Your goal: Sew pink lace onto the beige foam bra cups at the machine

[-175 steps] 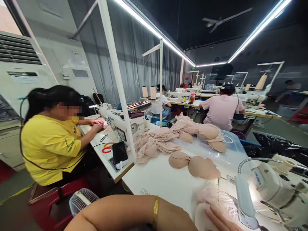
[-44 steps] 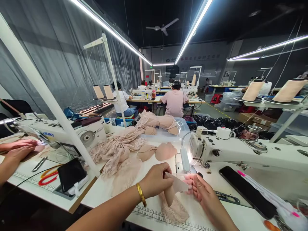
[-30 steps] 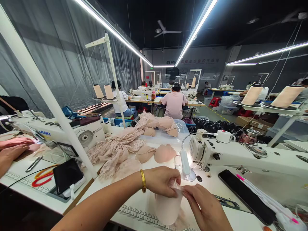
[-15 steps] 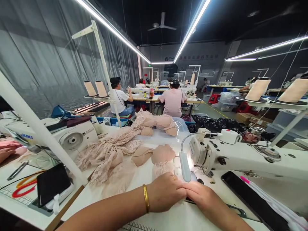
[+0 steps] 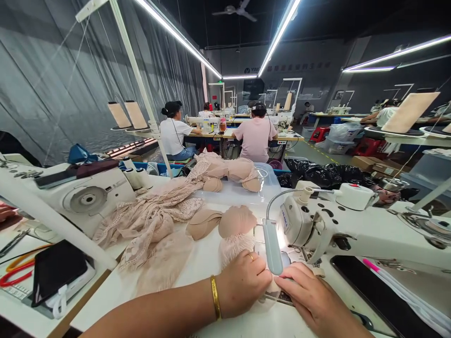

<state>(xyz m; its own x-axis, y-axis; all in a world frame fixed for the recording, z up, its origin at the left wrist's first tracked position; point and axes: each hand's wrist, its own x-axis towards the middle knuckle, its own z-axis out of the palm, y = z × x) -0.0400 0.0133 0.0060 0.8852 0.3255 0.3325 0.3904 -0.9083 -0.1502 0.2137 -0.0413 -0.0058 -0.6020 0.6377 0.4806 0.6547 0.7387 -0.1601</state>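
My left hand point(image 5: 244, 284), with a gold bracelet on the wrist and a ring, is closed on a beige bra piece point(image 5: 237, 223) with a lace edge, just left of the needle area. Thumb and fingers of my right hand point(image 5: 313, 295) come together at the fabric's edge, meeting my left fingertips. A little sheer fabric shows below the hands. Above them hangs a grey lamp point(image 5: 273, 246), hiding part of the needle area of the white sewing machine point(image 5: 334, 218). Beige bra cups point(image 5: 202, 223) lie beside the piece.
Lace fabric point(image 5: 155, 230) is heaped at left. A clear plastic bin point(image 5: 269, 183) with more bra pieces stands behind. At right lies a black phone point(image 5: 369, 291); at left are another phone point(image 5: 61, 270) and red-handled scissors point(image 5: 16, 277). A thread stand pole point(image 5: 137, 70) rises at left. Two co-workers sit ahead.
My hands have moved slightly apart, and the right fingers have drawn back from the left hand. The camera view has tilted down a little. The co-worker in white has lowered a hand.
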